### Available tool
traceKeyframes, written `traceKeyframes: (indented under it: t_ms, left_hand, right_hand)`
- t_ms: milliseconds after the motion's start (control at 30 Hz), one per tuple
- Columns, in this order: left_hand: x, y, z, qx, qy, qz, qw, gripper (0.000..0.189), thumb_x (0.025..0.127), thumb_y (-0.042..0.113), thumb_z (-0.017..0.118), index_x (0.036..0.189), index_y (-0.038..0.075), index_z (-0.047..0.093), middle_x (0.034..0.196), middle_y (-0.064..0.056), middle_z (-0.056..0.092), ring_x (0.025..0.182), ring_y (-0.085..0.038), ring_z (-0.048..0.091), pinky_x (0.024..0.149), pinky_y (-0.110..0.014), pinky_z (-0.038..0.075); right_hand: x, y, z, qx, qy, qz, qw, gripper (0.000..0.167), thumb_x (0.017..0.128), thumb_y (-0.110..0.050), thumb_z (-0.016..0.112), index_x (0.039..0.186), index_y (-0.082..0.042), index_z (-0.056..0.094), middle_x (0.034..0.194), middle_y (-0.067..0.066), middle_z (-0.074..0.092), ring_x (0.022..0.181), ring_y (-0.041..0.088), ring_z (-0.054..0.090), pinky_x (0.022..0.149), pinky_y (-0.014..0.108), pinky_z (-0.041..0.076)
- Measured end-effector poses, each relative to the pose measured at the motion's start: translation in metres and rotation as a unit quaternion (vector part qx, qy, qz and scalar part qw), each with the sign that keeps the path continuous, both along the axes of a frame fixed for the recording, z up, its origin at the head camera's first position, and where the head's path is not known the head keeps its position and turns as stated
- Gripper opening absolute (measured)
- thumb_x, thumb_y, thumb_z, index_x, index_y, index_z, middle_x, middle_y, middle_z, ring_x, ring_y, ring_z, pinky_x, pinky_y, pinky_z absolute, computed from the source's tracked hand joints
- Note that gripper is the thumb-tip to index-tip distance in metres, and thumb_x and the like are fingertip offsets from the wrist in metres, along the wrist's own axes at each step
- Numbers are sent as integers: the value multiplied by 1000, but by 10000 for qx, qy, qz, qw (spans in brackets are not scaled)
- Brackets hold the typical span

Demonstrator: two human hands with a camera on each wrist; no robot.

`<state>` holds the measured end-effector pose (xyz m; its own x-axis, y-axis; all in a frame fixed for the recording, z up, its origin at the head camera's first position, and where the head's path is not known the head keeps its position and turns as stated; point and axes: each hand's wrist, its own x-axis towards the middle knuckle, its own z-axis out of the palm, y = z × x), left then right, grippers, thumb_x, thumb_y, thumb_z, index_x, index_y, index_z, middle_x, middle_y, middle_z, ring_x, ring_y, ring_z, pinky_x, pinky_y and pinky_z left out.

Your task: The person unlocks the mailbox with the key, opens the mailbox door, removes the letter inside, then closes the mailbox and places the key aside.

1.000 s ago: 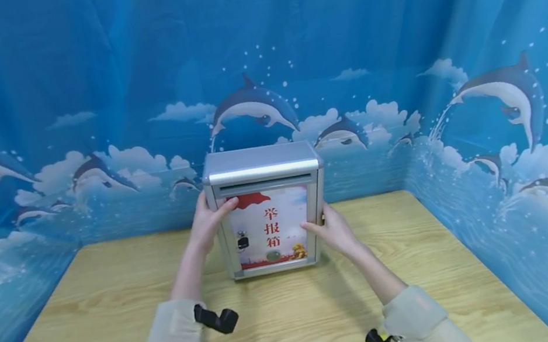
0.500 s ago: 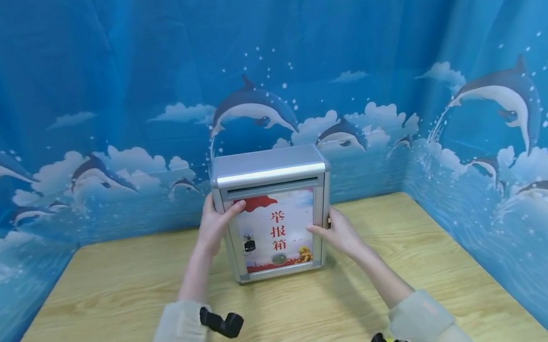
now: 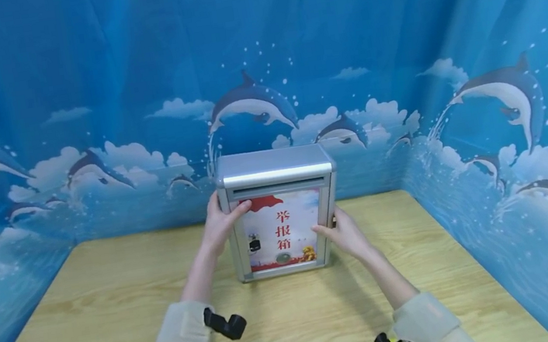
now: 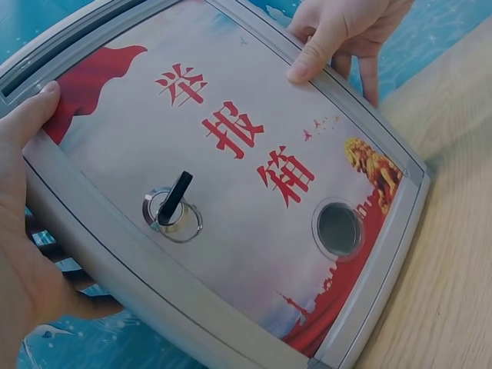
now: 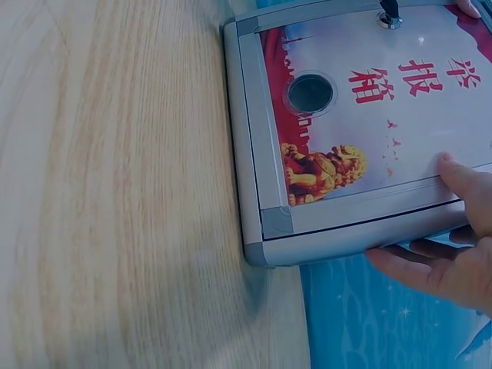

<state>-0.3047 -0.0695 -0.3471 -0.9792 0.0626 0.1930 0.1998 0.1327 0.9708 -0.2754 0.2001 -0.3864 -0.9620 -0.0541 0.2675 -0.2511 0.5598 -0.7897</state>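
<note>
A silver metal suggestion box [image 3: 272,160] stands upright toward the back of the table, its front panel facing me. Red Chinese characters [image 4: 237,129] and a golden lion run over the panel, below a narrow slot [image 3: 279,187]. A key with a black head [image 4: 175,198] sits in the lock, and lower down is a round window [image 4: 338,229]. My left hand [image 3: 217,227] grips the left side, thumb on the front and fingers around the side wall. On the other side my right hand [image 3: 344,234] holds it lower down, thumb also on the front.
The pale wood-grain table [image 3: 130,310] spreads around the box. Behind it and along both sides hangs a blue curtain [image 3: 140,55] printed with dolphins. Black wrist cameras [image 3: 226,323] are strapped at both sleeves.
The box has shifted a little to the right, and both hands have moved along with it. Their grip on its sides looks the same.
</note>
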Motion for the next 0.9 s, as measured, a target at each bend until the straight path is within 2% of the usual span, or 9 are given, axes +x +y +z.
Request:
traceKeyframes:
  t_ms: [100, 267, 433, 667, 900]
  left_hand:
    - [0, 0, 0, -73, 35, -29, 10000, 92, 79, 34, 72, 147, 11, 15, 147, -15, 23, 133, -34, 25, 104, -55, 23]
    - [2, -2, 0, -274, -159, 31, 9995, 95, 79, 36, 71, 148, 12, 11, 150, -17, 15, 135, -36, 21, 104, -57, 23]
    - [3, -5, 2, -575, -188, 10, 9982, 95, 79, 39, 70, 148, 10, 11, 149, -18, 18, 134, -37, 22, 103, -56, 24]
    - [5, -9, 5, -1186, -404, 129, 9920, 99, 78, 49, 68, 148, 11, 10, 148, -20, 13, 133, -40, 22, 101, -58, 26]
    - [11, -18, 16, -1485, -356, 21, 9883, 97, 78, 52, 66, 146, 7, 14, 143, -22, 21, 126, -40, 33, 97, -53, 35]
  right_hand:
    - [-1, 1, 0, -21, -23, -14, 10000, 46, 85, -16, 67, 124, 0, 46, 106, 18, 59, 94, 30, 59, 78, 39, 51]
    - [-1, 3, -2, -125, -233, -25, 9996, 52, 84, -17, 69, 126, 0, 44, 108, 19, 56, 93, 30, 59, 77, 37, 52]
    - [-1, 4, -1, -229, -437, -45, 9988, 56, 83, -19, 70, 126, 2, 41, 107, 19, 55, 91, 30, 59, 73, 35, 53]
    - [-1, 6, -2, -146, -332, 10, 9993, 58, 83, -22, 70, 127, 2, 40, 108, 18, 54, 94, 30, 57, 76, 36, 52]
    - [1, 10, -2, 13, -200, 135, 9997, 64, 85, -24, 68, 133, 3, 36, 109, 19, 54, 98, 31, 55, 80, 40, 50]
